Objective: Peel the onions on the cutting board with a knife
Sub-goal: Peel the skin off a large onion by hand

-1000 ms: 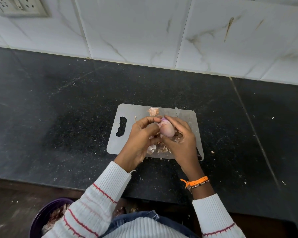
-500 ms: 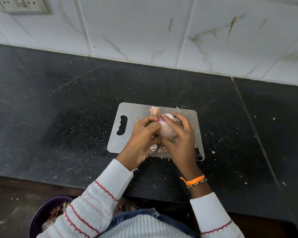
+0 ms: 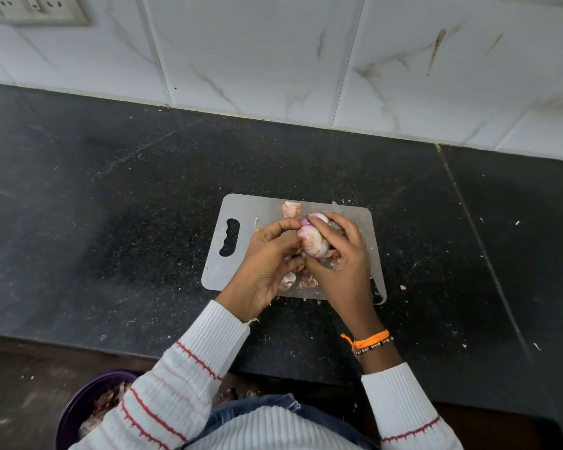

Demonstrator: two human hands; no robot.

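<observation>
A pale pink onion point(image 3: 312, 242) is held just above the grey cutting board point(image 3: 260, 209). My left hand point(image 3: 267, 267) curls round its left side, thumb and forefinger pinching near its top. My right hand point(image 3: 342, 254) wraps it from the right, with the forefinger over the top. A second purple-white onion piece point(image 3: 319, 217) shows just behind the held one. The knife blade point(image 3: 338, 207) pokes out on the board behind my right hand, and its dark handle end point(image 3: 376, 295) shows at the board's near right corner. Loose skins point(image 3: 291, 208) lie on the board.
The board lies on a black stone counter point(image 3: 111, 222) flecked with bits of skin. A marbled tile wall point(image 3: 273, 60) rises behind, with a socket plate point(image 3: 36, 8) at top left. Below the counter edge stands a purple bowl point(image 3: 78, 404) holding peelings.
Both hands have turned the onion slightly and my right forefinger has moved over its top. The onion sits a little further back on the board than a second ago.
</observation>
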